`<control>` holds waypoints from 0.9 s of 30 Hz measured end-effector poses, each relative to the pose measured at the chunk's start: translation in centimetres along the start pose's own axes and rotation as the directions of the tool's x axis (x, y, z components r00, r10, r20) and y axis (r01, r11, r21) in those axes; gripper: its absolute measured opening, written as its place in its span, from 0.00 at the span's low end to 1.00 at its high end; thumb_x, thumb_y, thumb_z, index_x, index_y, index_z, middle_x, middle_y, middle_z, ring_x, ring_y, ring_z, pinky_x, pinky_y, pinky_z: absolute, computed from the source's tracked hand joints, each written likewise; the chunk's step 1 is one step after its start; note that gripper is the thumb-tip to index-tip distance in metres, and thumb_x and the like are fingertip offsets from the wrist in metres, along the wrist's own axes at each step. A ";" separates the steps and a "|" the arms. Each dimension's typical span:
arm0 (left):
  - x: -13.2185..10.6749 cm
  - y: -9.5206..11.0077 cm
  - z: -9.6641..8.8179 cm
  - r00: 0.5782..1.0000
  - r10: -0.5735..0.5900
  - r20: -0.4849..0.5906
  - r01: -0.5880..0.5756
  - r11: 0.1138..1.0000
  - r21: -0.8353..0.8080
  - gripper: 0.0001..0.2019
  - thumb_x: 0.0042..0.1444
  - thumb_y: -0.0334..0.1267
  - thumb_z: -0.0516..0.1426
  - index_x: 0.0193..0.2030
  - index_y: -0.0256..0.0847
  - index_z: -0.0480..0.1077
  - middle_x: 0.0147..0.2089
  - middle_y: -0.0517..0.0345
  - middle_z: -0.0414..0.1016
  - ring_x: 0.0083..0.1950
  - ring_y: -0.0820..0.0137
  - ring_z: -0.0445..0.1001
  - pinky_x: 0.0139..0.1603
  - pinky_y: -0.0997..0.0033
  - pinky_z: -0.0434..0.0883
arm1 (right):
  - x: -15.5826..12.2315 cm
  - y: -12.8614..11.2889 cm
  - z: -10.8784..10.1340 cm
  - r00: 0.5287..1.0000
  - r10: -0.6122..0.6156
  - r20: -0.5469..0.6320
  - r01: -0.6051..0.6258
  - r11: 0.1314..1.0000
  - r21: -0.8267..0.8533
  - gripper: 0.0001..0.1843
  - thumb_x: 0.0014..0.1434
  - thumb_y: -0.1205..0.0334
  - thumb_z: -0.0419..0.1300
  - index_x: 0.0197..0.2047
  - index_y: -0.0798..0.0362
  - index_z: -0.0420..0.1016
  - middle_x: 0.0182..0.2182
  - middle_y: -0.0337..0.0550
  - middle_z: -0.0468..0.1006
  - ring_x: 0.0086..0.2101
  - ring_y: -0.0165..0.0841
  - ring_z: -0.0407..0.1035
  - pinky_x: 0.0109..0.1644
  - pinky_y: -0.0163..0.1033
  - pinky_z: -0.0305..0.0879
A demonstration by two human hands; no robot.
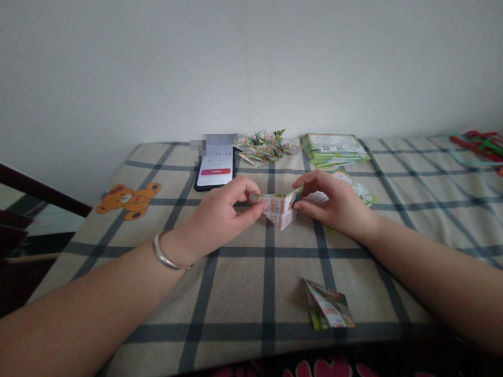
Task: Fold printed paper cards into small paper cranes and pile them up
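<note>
Between my two hands, a small folded paper piece (279,209) with printed text is held just above the checked tablecloth. My left hand (238,207), with a silver bangle at the wrist, pinches its left end between thumb and finger. At the right end, my right hand (334,204) pinches it the same way. Another folded paper piece (330,306), green and white, lies near the table's front edge. Partly hidden behind my right hand are loose printed sheets (359,191).
A phone (216,162) showing a timer lies at the back. Beside it is a heap of folded paper pieces (267,146), then a stack of printed leaflets (334,146). Red and green items (483,144) sit far right. A bear picture (128,200) is at the left; a wall stands behind.
</note>
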State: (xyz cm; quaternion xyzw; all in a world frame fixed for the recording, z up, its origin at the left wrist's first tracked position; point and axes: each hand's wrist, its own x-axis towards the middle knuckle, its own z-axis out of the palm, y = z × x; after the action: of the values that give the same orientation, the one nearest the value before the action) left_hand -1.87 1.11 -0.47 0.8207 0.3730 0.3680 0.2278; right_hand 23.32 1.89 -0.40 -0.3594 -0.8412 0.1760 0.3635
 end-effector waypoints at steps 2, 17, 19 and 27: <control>0.1 0.1 0.0 0.999 -0.032 -0.006 0.032 0.999 -0.021 0.06 0.59 0.37 0.58 0.37 0.39 0.64 0.32 0.64 0.70 0.32 0.77 0.73 0.32 0.79 0.68 | 0.0 0.2 0.1 0.997 0.053 0.060 -0.054 0.998 0.023 0.14 0.57 0.65 0.64 0.47 0.50 0.69 0.34 0.39 0.77 0.33 0.30 0.73 0.36 0.35 0.69; -0.1 0.3 -0.2 0.992 -0.123 0.009 0.123 0.992 0.007 0.23 0.62 0.36 0.55 0.63 0.44 0.58 0.33 0.62 0.77 0.34 0.72 0.77 0.32 0.77 0.67 | 0.2 0.1 0.2 0.978 0.207 0.006 -0.204 0.967 -0.154 0.14 0.59 0.62 0.61 0.49 0.51 0.71 0.26 0.35 0.71 0.26 0.29 0.65 0.29 0.35 0.59; -0.1 0.5 -0.3 0.993 -0.121 0.001 0.121 0.989 0.090 0.22 0.62 0.38 0.55 0.62 0.44 0.59 0.31 0.63 0.77 0.33 0.73 0.76 0.32 0.76 0.66 | 0.3 0.1 0.2 0.980 0.199 0.004 -0.194 0.963 -0.185 0.12 0.59 0.63 0.61 0.47 0.51 0.73 0.29 0.37 0.74 0.27 0.29 0.66 0.30 0.35 0.60; 0.2 0.4 -0.5 0.987 0.153 0.050 -0.160 0.917 0.364 0.10 0.62 0.33 0.53 0.47 0.41 0.73 0.32 0.61 0.75 0.34 0.73 0.73 0.36 0.74 0.68 | 0.3 0.6 0.2 0.993 0.117 0.030 -0.106 0.964 -0.245 0.09 0.60 0.64 0.60 0.44 0.51 0.77 0.32 0.40 0.79 0.32 0.32 0.69 0.35 0.37 0.62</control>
State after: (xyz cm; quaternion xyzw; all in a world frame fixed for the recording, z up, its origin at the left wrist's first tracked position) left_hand -2.01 1.05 0.15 0.8797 0.3661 0.3003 0.0441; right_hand 23.27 2.51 -0.69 -0.4441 -0.8426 0.1000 0.2877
